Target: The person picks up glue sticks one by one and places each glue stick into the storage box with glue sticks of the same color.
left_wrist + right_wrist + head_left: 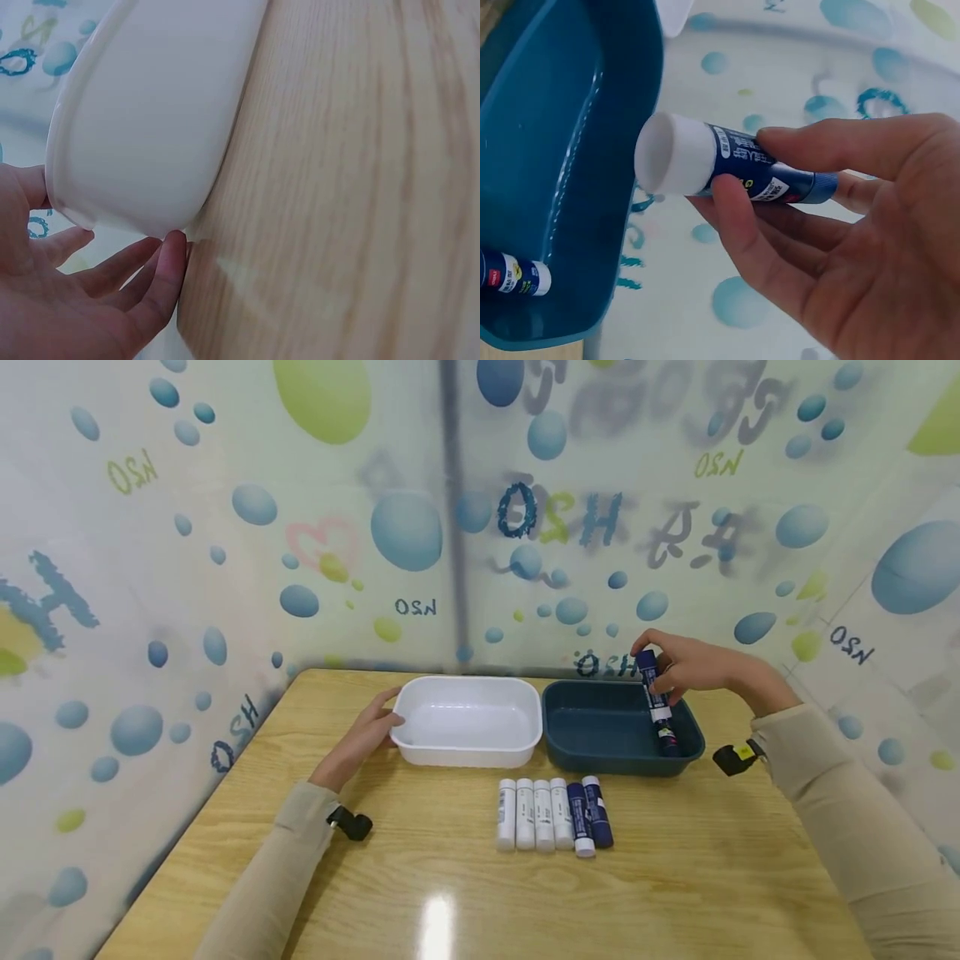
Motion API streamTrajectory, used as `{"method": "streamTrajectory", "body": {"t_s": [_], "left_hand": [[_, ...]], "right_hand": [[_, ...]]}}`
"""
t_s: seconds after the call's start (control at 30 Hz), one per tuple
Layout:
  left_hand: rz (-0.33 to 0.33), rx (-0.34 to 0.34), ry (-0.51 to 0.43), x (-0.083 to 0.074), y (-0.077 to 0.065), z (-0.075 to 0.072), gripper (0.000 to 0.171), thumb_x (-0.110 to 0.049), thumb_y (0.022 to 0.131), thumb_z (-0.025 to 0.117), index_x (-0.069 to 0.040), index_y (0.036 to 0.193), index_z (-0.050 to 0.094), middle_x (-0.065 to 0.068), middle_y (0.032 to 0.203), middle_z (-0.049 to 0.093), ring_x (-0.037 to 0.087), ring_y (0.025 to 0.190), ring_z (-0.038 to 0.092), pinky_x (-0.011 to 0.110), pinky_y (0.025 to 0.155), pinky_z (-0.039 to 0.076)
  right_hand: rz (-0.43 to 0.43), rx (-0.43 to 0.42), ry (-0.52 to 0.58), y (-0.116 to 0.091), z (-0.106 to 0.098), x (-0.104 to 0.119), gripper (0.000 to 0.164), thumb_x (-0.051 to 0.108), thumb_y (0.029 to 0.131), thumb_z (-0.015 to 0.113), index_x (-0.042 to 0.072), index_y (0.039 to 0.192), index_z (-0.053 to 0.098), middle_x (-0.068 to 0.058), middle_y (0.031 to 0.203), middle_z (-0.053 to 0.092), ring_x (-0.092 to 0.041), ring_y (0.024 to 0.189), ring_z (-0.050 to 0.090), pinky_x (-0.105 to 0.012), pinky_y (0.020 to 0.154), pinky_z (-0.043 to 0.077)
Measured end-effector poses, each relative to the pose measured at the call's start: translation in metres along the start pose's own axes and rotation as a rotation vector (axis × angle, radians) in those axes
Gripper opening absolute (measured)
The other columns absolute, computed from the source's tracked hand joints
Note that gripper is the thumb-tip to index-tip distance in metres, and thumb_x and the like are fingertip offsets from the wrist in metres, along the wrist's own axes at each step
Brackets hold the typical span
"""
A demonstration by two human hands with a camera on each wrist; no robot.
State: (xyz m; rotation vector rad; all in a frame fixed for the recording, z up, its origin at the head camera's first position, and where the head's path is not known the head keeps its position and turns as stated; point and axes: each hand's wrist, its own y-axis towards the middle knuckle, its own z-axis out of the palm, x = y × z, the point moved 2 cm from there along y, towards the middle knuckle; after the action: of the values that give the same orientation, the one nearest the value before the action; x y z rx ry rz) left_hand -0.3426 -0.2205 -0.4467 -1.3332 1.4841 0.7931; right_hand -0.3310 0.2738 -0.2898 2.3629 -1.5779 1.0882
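Note:
My right hand [693, 664] holds a dark blue glue stick [739, 161] between thumb and fingers, its white end tilted down over the right part of the dark blue tray [600, 747]. A second blue glue stick [514, 272] lies inside that tray, near its end wall. On the left, my left hand [367, 727] grips the end of the white tray [150, 112], thumb at the rim and fingertips against the outer wall. In front of the trays, several white glue sticks [525, 814] lie side by side, with two dark blue glue sticks [581, 820] at their right.
The two trays stand beside each other at the back of the wooden table [420, 827]. Patterned curtains [405, 527] rise behind it and on both sides. A small black camera [350, 823] is strapped to the left wrist, and another black camera [737, 758] to the right.

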Motion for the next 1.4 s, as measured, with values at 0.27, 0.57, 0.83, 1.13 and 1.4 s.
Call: {"method": "streamTrajectory", "body": {"t_s": [0.27, 0.57, 0.83, 1.13, 1.4], "left_hand": [[-0.003, -0.009, 0.007, 0.001, 0.002, -0.001, 0.068, -0.02, 0.106, 0.046, -0.018, 0.167, 0.017, 0.031, 0.157, 0.04, 0.035, 0.125, 0.059, 0.025, 0.087, 0.053], [0.005, -0.002, -0.007, 0.001, 0.002, 0.0, 0.068, -0.019, 0.105, 0.045, -0.018, 0.167, 0.016, 0.032, 0.157, 0.041, 0.038, 0.128, 0.058, 0.026, 0.088, 0.053], [0.002, 0.01, 0.013, 0.002, 0.002, 0.0, 0.067, -0.021, 0.107, 0.043, -0.017, 0.167, 0.014, 0.031, 0.158, 0.039, 0.038, 0.13, 0.058, 0.027, 0.089, 0.054], [0.004, 0.003, 0.007, 0.005, 0.004, -0.001, 0.067, -0.021, 0.106, 0.045, -0.018, 0.167, 0.016, 0.03, 0.158, 0.04, 0.038, 0.13, 0.058, 0.027, 0.09, 0.054], [0.0, -0.002, -0.006, 0.001, 0.002, 0.0, 0.068, -0.021, 0.106, 0.046, -0.02, 0.167, 0.016, 0.03, 0.159, 0.039, 0.038, 0.131, 0.057, 0.025, 0.087, 0.054]], "right_hand": [[0.066, 0.063, 0.074, 0.025, -0.011, -0.017, 0.061, 0.006, 0.103, 0.051, -0.002, 0.153, 0.016, -0.035, 0.132, 0.047, -0.035, 0.108, 0.068, -0.049, 0.089, 0.061], [0.15, 0.1, 0.062, 0.042, -0.012, -0.04, 0.056, 0.008, 0.103, 0.049, -0.002, 0.15, 0.02, -0.038, 0.14, 0.047, -0.041, 0.109, 0.068, -0.048, 0.091, 0.06], [0.186, 0.099, 0.061, 0.053, -0.009, -0.051, 0.048, 0.006, 0.103, 0.054, 0.0, 0.142, 0.027, -0.021, 0.111, 0.057, -0.025, 0.087, 0.065, -0.046, 0.085, 0.061], [0.214, 0.117, 0.021, 0.055, -0.003, -0.059, 0.046, 0.007, 0.103, 0.055, -0.001, 0.139, 0.029, -0.021, 0.108, 0.062, -0.028, 0.09, 0.07, -0.044, 0.084, 0.062], [0.239, 0.142, 0.008, 0.058, 0.003, -0.063, 0.044, 0.006, 0.102, 0.056, -0.002, 0.137, 0.03, -0.021, 0.106, 0.065, -0.032, 0.095, 0.071, -0.046, 0.086, 0.061]]}}
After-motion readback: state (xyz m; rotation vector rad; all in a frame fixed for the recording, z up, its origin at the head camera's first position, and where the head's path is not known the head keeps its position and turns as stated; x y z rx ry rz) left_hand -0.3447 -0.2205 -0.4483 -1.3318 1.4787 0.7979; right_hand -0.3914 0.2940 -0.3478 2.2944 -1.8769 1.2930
